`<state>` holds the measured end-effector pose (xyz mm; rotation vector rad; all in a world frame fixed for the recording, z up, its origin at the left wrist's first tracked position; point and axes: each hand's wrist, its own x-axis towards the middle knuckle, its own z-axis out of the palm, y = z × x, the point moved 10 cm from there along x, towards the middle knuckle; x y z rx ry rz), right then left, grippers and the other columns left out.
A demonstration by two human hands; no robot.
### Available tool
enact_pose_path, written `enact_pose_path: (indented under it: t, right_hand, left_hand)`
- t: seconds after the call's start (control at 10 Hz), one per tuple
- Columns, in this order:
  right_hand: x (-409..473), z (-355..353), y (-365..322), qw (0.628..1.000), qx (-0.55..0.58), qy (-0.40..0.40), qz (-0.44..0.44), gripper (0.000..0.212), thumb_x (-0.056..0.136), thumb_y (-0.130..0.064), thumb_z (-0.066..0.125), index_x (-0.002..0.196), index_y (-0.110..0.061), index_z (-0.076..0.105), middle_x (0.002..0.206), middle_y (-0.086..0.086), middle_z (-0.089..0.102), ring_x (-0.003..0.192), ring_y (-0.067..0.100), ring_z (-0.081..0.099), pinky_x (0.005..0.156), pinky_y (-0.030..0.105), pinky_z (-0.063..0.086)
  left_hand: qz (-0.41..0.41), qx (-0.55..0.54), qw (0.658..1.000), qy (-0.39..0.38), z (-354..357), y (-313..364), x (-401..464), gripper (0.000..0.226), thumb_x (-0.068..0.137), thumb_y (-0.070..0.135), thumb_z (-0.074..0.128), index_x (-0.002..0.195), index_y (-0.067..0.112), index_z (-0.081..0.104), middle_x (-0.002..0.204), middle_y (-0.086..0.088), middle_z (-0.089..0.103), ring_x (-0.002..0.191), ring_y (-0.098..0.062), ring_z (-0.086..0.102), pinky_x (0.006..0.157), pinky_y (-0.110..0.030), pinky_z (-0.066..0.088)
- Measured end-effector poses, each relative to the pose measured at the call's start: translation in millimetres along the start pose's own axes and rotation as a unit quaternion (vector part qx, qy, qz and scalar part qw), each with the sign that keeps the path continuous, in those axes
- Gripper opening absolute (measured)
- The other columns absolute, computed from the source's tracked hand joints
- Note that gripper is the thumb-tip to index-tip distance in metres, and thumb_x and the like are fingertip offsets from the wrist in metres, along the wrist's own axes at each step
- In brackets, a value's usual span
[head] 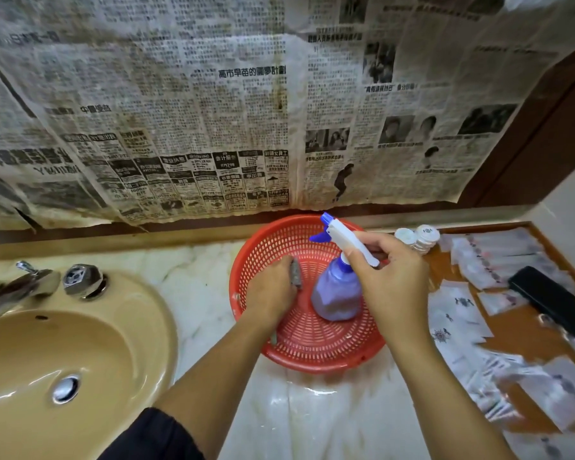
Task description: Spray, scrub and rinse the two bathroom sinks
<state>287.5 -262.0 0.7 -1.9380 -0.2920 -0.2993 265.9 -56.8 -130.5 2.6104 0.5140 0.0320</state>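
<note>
Left hand gripping grey scrub pad, right hand clutching translucent spray bottle, perforated red plastic basket

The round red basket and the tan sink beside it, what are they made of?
The round red basket looks like moulded plastic: a uniform matte red with a regular slotted lattice. The tan sink seems glazed ceramic, going by its smooth glossy highlights.
</note>
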Motion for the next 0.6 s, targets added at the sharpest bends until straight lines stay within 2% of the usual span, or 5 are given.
enact_pose_path:
  t: [0.1,0.2,0.3,0.5,0.6]
  right_hand:
    - [-1.6,-2.6,2.4,1.0,0.003,-0.001,0.003,0.019,0.082,-0.012,0.078,0.095,-0.025,0.076,0.085,-0.015,0.072,0.082,0.002,0.067,0.071,0.017,0.05]
    - [-0.8,-4.3,4.9,1.0,-0.009,0.002,0.011,0.018,0.082,-0.013,0.076,0.096,-0.025,0.075,0.085,-0.013,0.073,0.08,0.004,0.066,0.07,0.02,0.051]
    - [-3.8,-6.2,5.0,1.0,-0.021,0.006,0.016,0.019,0.084,-0.015,0.075,0.099,-0.026,0.074,0.086,-0.011,0.072,0.078,0.006,0.066,0.07,0.028,0.053]
    - [-27.8,-10.7,-4.4,0.999,-0.013,0.015,0.043,0.038,0.085,-0.023,0.077,0.122,-0.025,0.067,0.112,-0.011,0.07,0.104,0.008,0.064,0.093,0.037,0.053]
    - [-50.4,-22.0,-34.6,0.996,-0.052,0.071,0.002,0.044,0.084,-0.012,0.074,0.127,-0.017,0.064,0.12,-0.001,0.064,0.114,0.021,0.058,0.102,0.034,0.045]
  left_hand:
    - [0.006,0.011,1.0,-0.008,0.4,1.4,0.5,0.047,0.091,0.026,0.062,0.136,0.023,0.049,0.126,-0.003,0.064,0.107,-0.028,0.065,0.08,-0.038,0.051]
    - [0.006,0.03,0.999,-0.024,-2.6,2.7,-4.2,0.056,0.091,0.03,0.065,0.142,0.022,0.043,0.133,-0.005,0.057,0.115,-0.028,0.06,0.087,-0.04,0.051]
    - [0.014,0.031,0.999,-0.015,-14.6,5.6,-11.7,0.061,0.089,0.032,0.067,0.144,0.021,0.042,0.137,-0.007,0.052,0.121,-0.03,0.056,0.093,-0.042,0.05]
    - [0.074,-0.026,0.996,0.044,-63.4,13.1,-45.8,0.056,0.092,0.034,0.065,0.144,0.022,0.047,0.14,-0.003,0.051,0.129,-0.023,0.048,0.102,-0.035,0.041]
    - [0.071,-0.067,0.993,0.06,-89.1,2.8,-66.8,0.052,0.093,0.035,0.063,0.143,0.024,0.049,0.14,0.0,0.052,0.128,-0.02,0.049,0.102,-0.037,0.046]
